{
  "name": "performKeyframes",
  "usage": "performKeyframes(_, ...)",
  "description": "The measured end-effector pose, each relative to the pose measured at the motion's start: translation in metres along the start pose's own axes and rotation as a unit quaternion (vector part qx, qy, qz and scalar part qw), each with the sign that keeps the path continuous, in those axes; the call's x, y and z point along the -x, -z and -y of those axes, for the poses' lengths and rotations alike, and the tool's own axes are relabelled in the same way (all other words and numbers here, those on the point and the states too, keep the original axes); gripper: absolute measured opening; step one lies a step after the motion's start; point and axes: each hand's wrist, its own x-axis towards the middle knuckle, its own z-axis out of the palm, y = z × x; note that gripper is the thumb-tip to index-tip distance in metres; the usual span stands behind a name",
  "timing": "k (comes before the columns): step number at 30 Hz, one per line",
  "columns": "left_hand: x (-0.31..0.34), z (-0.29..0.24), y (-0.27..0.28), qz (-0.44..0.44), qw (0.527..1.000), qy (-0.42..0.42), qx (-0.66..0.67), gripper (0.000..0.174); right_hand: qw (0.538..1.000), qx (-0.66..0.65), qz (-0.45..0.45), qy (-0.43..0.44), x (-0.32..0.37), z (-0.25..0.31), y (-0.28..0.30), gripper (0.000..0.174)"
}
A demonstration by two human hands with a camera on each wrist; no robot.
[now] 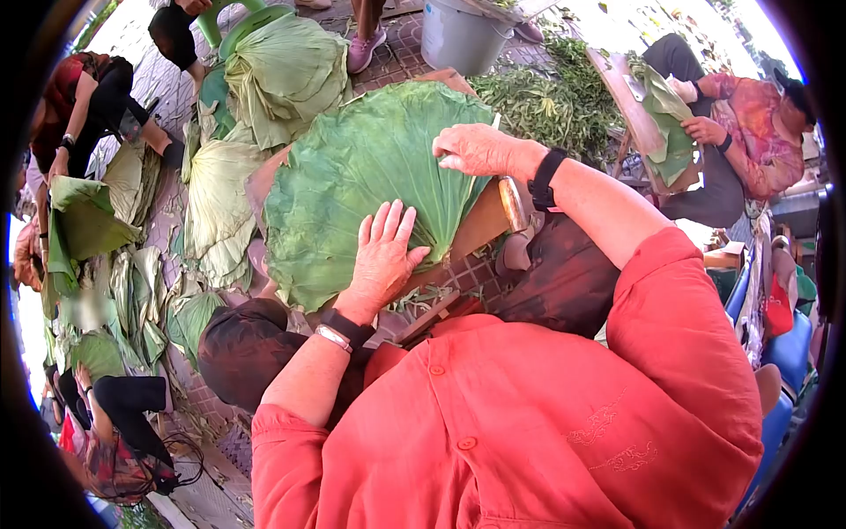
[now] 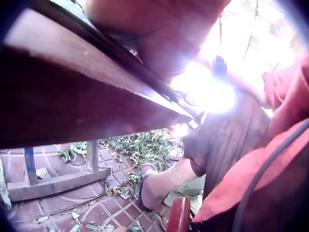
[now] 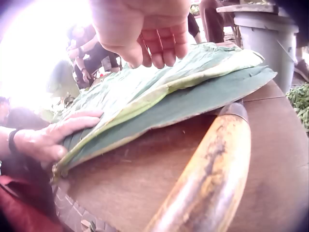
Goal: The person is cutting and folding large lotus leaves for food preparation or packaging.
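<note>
A stack of large green lotus leaves (image 1: 352,167), folded to a fan shape, lies on a brown wooden board (image 1: 480,225). My left hand (image 1: 383,251) rests flat on the leaves near their pointed end, fingers spread. Over the right edge of the stack hovers my right hand (image 1: 480,152), palm down. In the right wrist view that hand (image 3: 145,29) has loosely bent fingers with nothing between them. A knife lies beside the leaves; its wooden handle (image 3: 207,179) sticks out past the board's right side, and its blade is hidden under the leaf edge.
Pale folded leaves (image 1: 286,75) are piled at the left. Cut green strips (image 1: 555,97) heap on the tiled ground behind the board, near a grey bucket (image 1: 467,40). At the right a seated person (image 1: 749,132) handles leaves on another board. More people sit at the left.
</note>
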Motion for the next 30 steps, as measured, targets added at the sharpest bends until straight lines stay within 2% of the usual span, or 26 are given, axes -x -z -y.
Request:
performKeyframes(2, 0.001, 0.002, 0.000, -0.002, 1.000, 0.003, -0.010, 0.064, 0.996, 0.011, 0.076, -0.054, 0.013, -0.002, -0.002, 0.019)
performKeyframes(4, 0.003, 0.003, 0.001, -0.004, 1.000, -0.002, -0.003, 0.064, 0.998, -0.025, 0.028, -0.044, 0.025, -0.015, -0.008, 0.019)
performKeyframes(5, 0.005, 0.004, 0.001, -0.005, 1.000, -0.001, -0.001, 0.064, 0.992, -0.076, 0.049, -0.087, 0.029, -0.009, 0.000, 0.018)
performKeyframes(6, 0.007, 0.006, -0.001, -0.015, 1.000, 0.005, 0.008, 0.064, 0.991, -0.093, 0.033, -0.094, 0.033, -0.015, -0.006, 0.017)
performKeyframes(8, 0.009, 0.010, -0.006, -0.042, 0.999, 0.005, 0.025, 0.065, 0.990, -0.079, 0.034, -0.111, 0.034, -0.010, -0.006, 0.016)
performKeyframes(12, 0.021, 0.021, -0.008, -0.070, 0.994, 0.084, -0.026, 0.070, 0.989, -0.080, 0.050, -0.113, 0.031, -0.019, -0.008, 0.017)
performKeyframes(17, 0.058, 0.061, 0.002, -0.108, 0.971, 0.200, -0.075, 0.067, 0.984, -0.092, 0.081, -0.131, 0.021, -0.018, -0.003, 0.017)
performKeyframes(20, 0.077, 0.083, 0.007, -0.121, 0.950, 0.271, -0.099, 0.068, 0.981, -0.097, 0.090, -0.143, 0.018, -0.019, -0.003, 0.017)
performKeyframes(21, 0.083, 0.088, 0.009, -0.095, 0.939, 0.316, -0.094, 0.070, 0.980, -0.098, 0.090, -0.144, 0.018, -0.021, -0.004, 0.017)
performKeyframes(23, 0.093, 0.103, 0.009, -0.125, 0.919, 0.366, -0.070, 0.069, 0.981, -0.103, 0.093, -0.138, 0.015, -0.027, -0.006, 0.017)
performKeyframes(24, 0.098, 0.109, 0.011, -0.124, 0.897, 0.424, -0.017, 0.068, 0.981, -0.106, 0.088, -0.135, 0.016, -0.028, -0.008, 0.017)
performKeyframes(27, 0.109, 0.134, 0.012, -0.154, 0.839, 0.520, 0.049, 0.070, 0.982, -0.112, 0.085, -0.129, 0.017, -0.027, -0.007, 0.018)
performKeyframes(30, 0.113, 0.158, 0.024, -0.274, 0.812, 0.509, 0.079, 0.068, 0.984, -0.107, 0.073, -0.122, 0.019, -0.025, -0.005, 0.018)
